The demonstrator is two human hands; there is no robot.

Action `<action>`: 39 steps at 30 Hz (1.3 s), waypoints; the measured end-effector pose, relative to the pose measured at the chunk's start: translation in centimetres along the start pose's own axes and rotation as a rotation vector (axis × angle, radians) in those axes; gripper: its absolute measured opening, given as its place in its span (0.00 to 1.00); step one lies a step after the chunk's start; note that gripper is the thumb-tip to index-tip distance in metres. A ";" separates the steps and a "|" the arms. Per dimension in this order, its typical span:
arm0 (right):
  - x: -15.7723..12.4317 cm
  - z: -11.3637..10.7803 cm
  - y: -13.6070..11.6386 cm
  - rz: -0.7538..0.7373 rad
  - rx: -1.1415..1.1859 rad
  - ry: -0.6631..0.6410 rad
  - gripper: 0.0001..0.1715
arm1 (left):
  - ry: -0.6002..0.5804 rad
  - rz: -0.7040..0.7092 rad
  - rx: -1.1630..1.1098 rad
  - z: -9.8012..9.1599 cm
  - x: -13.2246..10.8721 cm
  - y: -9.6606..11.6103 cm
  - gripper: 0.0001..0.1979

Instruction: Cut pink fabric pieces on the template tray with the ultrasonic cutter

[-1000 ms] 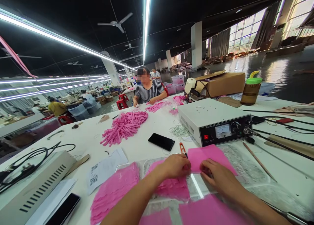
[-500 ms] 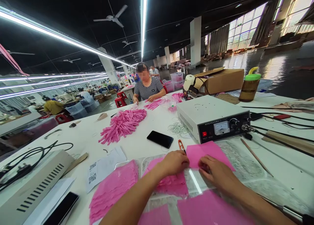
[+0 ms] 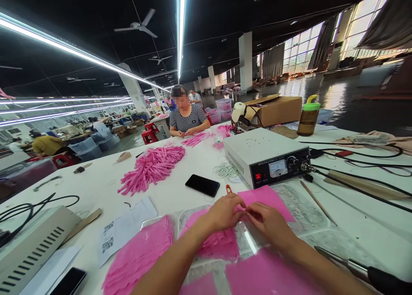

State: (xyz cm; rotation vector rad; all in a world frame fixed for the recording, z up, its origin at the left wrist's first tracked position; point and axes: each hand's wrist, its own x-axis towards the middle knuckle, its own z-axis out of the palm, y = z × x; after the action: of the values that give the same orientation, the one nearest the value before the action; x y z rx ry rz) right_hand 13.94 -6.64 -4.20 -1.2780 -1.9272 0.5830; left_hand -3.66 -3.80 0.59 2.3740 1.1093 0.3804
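Observation:
My left hand (image 3: 225, 211) and my right hand (image 3: 270, 224) meet at the near edge of a pink fabric sheet (image 3: 268, 200). Their fingertips are pinched together on a bit of pink fabric, partly hidden by the fingers. Under my left wrist lies a stack of pink fabric pieces (image 3: 220, 243), and another layered stack (image 3: 138, 254) sits to its left. Closer to me, a larger pink sheet (image 3: 264, 273) lies below my right forearm. Orange-handled snips (image 3: 228, 189) show just beyond my left hand, their lower part covered.
A white control box (image 3: 267, 151) with a dial stands beyond the hands. A pen-like metal tool (image 3: 357, 267) lies at right. Around are a black phone (image 3: 202, 185), a pink strip pile (image 3: 152, 166) and a drink bottle (image 3: 308, 120). A co-worker (image 3: 188, 117) sits opposite.
My hands have come together, the right moving in to the left, and their fingertips now meet at the pink fabric. The whole view has shifted slightly.

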 end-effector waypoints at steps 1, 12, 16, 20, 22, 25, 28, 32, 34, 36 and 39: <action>0.0 -0.1 -0.2 -0.007 0.025 0.014 0.16 | 0.016 -0.014 -0.047 0.1 0.0 0.0 0.15; -1.1 -4.7 -4.6 0.022 0.336 0.172 0.20 | -0.104 -0.055 -0.684 0.1 -1.0 2.3 0.12; -1.2 -5.2 -5.5 0.092 0.452 0.125 0.22 | -0.125 -0.095 -0.861 -0.8 -4.7 2.6 0.18; -0.8 -3.6 -6.1 0.122 0.570 -0.025 0.24 | -0.159 -0.170 -0.993 -1.0 -8.8 3.0 0.24; -0.7 -2.5 -6.8 0.127 0.605 -0.151 0.24 | -0.119 -0.210 -1.040 -1.0 -10.3 3.3 0.26; -0.6 -1.1 -8.3 0.139 0.620 -0.321 0.25 | 0.006 -0.270 -1.083 -1.1 -11.8 3.4 0.27; -0.5 -0.2 -9.8 0.153 0.623 -0.438 0.27 | 0.151 -0.317 -1.083 -1.4 -12.5 3.3 0.28; -0.2 0.3 -11.3 0.160 0.627 -0.547 0.29 | 0.307 -0.360 -0.994 -2.0 -13.2 3.6 0.22; 0.0 0.5 -11.6 0.164 0.630 -0.566 0.30 | 0.369 -0.381 -0.933 -2.4 -13.6 4.0 0.17; 0.0 0.6 -11.9 0.175 0.638 -0.576 0.30 | 0.397 -0.396 -0.885 -2.7 -14.1 4.4 0.15; -0.1 0.7 -12.3 0.196 0.656 -0.586 0.30 | 0.392 -0.401 -0.839 -3.0 -14.9 4.9 0.16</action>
State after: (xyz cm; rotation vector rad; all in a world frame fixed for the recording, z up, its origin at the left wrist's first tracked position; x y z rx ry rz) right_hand 6.30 -11.68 4.08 -0.9172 -1.7955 1.6782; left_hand -11.27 -17.05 5.12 1.3433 1.2319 0.9654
